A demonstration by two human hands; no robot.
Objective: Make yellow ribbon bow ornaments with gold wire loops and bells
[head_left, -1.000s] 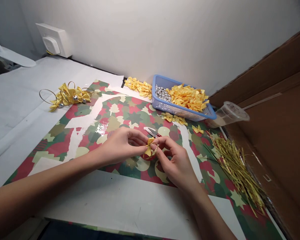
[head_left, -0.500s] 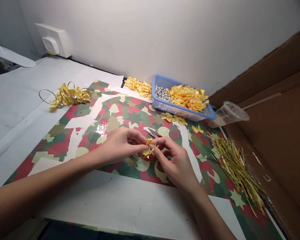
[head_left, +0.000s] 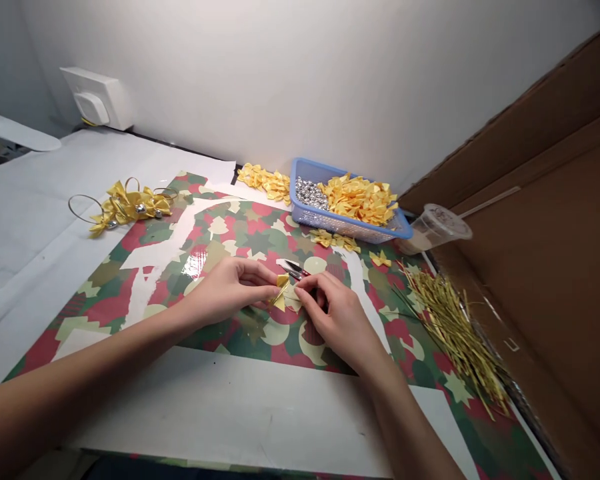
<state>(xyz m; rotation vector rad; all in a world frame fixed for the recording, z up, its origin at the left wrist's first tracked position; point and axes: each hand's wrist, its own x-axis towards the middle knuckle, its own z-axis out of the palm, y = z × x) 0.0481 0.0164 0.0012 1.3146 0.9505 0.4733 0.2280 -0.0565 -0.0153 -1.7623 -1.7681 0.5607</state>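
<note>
A yellow ribbon bow (head_left: 281,293) is pinched between the thumb and fingers of my left hand (head_left: 235,287). Just to its right, my right hand (head_left: 333,310) closes thumb and forefinger on a thin gold cord (head_left: 291,307) that curves out from the bow. The cord's far end is too fine to follow. Small thread snips (head_left: 296,271) with a red part lie on the patterned sheet right behind my hands. Off to the left rests a cluster of finished-looking yellow bows (head_left: 130,205) with silver bells and gold loops.
A blue basket (head_left: 350,227) against the wall holds silver bells and many yellow bows. Loose bows (head_left: 264,182) lie beside it. At right are a bundle of gold cords (head_left: 455,327), a tipped clear plastic cup (head_left: 433,230) and a cardboard wall (head_left: 545,233).
My hands have drawn slightly apart, and the bow has turned in my left fingers. The cord now shows as a thin curve between them. The whole view has shifted a little.
</note>
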